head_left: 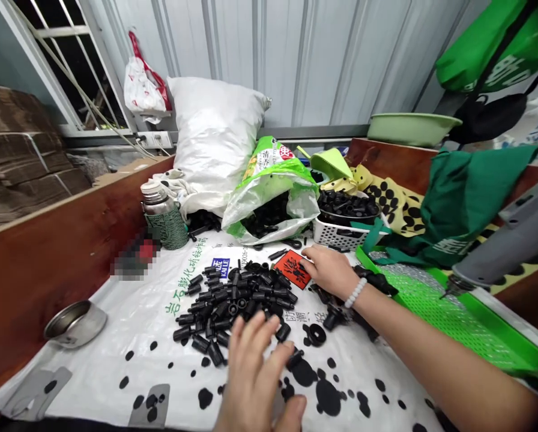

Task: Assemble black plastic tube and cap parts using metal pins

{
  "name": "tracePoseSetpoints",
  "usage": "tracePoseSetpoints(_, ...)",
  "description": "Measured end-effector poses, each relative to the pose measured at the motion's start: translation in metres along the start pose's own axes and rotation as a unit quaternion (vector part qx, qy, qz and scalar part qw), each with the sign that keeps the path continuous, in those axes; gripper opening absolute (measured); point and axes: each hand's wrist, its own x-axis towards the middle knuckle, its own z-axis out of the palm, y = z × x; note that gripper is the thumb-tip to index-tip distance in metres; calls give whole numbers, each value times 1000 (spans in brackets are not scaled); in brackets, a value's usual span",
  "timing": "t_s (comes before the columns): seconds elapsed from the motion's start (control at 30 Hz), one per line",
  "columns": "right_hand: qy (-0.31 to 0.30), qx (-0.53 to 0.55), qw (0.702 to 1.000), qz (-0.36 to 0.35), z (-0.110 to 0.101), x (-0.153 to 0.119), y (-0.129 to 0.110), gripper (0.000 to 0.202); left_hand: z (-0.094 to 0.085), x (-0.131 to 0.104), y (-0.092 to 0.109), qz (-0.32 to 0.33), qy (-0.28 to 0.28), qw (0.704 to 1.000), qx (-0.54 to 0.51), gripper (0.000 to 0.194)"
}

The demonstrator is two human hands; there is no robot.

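My left hand [255,378] is held low at the front centre, fingers spread and slightly blurred, with nothing in it. Just beyond its fingertips lies a heap of short black ribbed plastic parts [233,303] on the white printed woven sheet [102,372]. My right hand [332,270], with a pale beaded bracelet [355,293], reaches over an orange label [292,269] to the right of the heap. Its thumb and forefinger are apart, and I see nothing clearly gripped. Larger black parts [334,318] lie under and beside its wrist, partly hidden by the forearm.
An open green-and-white bag [273,174] and a white basket [341,234] hold black parts behind. A grey power screwdriver [503,240] hangs over a green tray [435,312] at right. At left are a metal cup [75,324], a flask [161,216] and a wooden side wall [48,264].
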Motion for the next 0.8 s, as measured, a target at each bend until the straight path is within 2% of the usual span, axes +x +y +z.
tracePoseSetpoints(0.1,-57,-28,998,16,7,30,3,23,27,-9,-10,33,-16,999,14,33)
tracePoseSetpoints(0.17,-86,-43,995,18,12,46,3,28,37,-20,-9,22,-17,999,25,32)
tracePoseSetpoints(0.3,-125,-62,990,-19,22,69,-6,29,41,-32,-6,10,-7,999,39,19)
tracePoseSetpoints(0.37,-143,-67,987,-43,29,75,-13,29,40,-32,-9,14,-2,999,36,19)
tracePoseSetpoints(0.53,-189,-71,976,-79,40,77,-27,30,46,-25,-15,73,8,997,28,36)
tracePoseSetpoints(0.63,-213,-65,971,-89,36,72,-27,29,54,-23,-11,48,15,998,27,49)
tracePoseSetpoints(0.8,-209,-55,972,-92,25,58,-25,27,52,-24,-7,89,-76,993,18,49)
